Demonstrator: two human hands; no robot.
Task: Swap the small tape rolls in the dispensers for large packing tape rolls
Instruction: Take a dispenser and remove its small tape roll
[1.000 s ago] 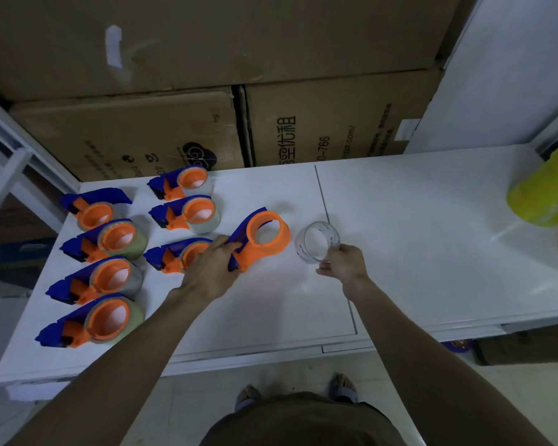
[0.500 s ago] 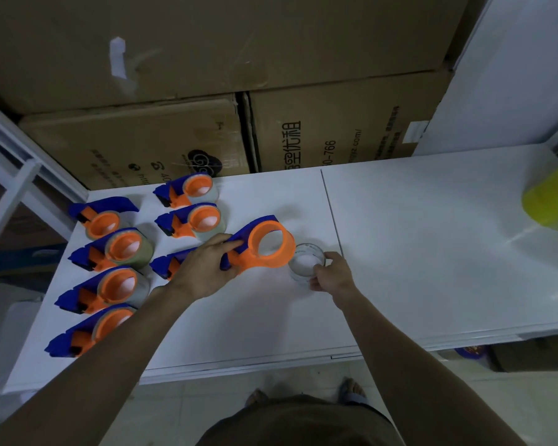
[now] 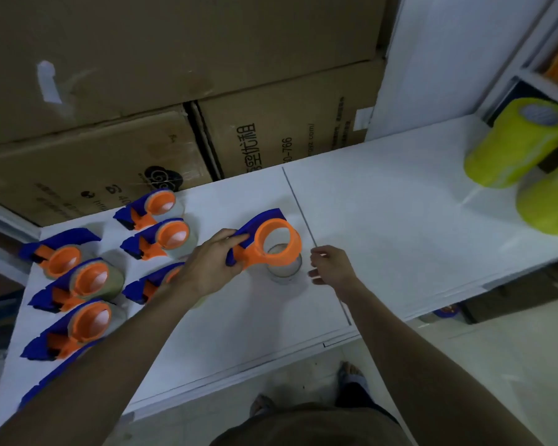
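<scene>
My left hand (image 3: 211, 263) grips the blue handle of an empty blue-and-orange tape dispenser (image 3: 271, 244), held just above the white table (image 3: 384, 220). A small clear tape roll (image 3: 284, 272) stands on the table under the dispenser's orange ring, partly hidden by it. My right hand (image 3: 331, 263) hovers just right of that roll with loosely curled fingers and holds nothing. Stacks of large yellow-green packing tape rolls (image 3: 516, 140) lie at the table's far right.
Several blue-and-orange dispensers with small rolls (image 3: 171, 239) lie in rows on the table's left part. Cardboard boxes (image 3: 271, 130) stand behind the table. A white shelf frame (image 3: 529, 59) rises at the right. My feet show below the table's front edge.
My right hand set the small clear roll down on the table and let go of it. My left hand moved the empty dispenser right, over the roll. The view swung right.
</scene>
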